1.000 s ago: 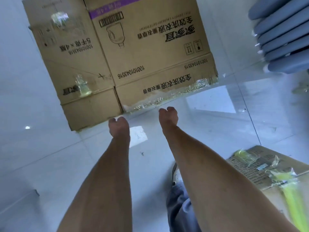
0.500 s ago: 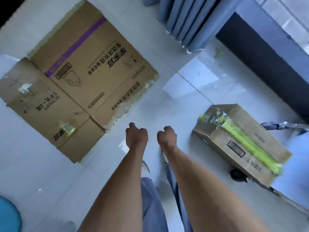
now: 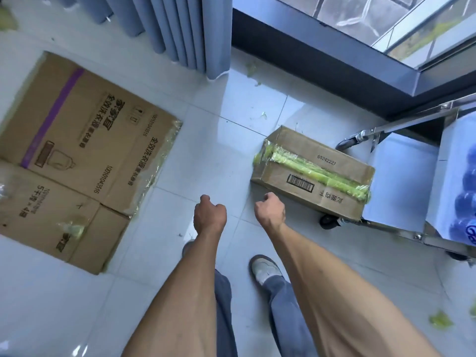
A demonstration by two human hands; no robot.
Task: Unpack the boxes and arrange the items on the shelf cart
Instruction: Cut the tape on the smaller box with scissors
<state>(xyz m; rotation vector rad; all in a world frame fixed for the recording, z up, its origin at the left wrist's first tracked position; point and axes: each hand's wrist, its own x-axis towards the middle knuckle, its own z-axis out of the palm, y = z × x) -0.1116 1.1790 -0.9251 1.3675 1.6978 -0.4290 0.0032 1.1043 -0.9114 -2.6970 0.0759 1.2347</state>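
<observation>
Sealed cardboard box [image 3: 313, 173], bound with green tape, lies on the tiled floor [image 3: 219, 140] against the low corner of the metal shelf cart [image 3: 401, 163]. Left of the box: a flattened carton [image 3: 77, 150] spread flat. Near the box's front edge: right hand [image 3: 270, 211] and, further left, left hand [image 3: 210, 217], both with fingers curled into fists, empty. Beyond the box: grey curtain [image 3: 185, 32].

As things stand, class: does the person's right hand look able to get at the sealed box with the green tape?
Probably yes. The right hand, curled and holding nothing, hangs just short of the sealed box, with only bare floor tiles between them; nothing blocks the near edge.
</observation>
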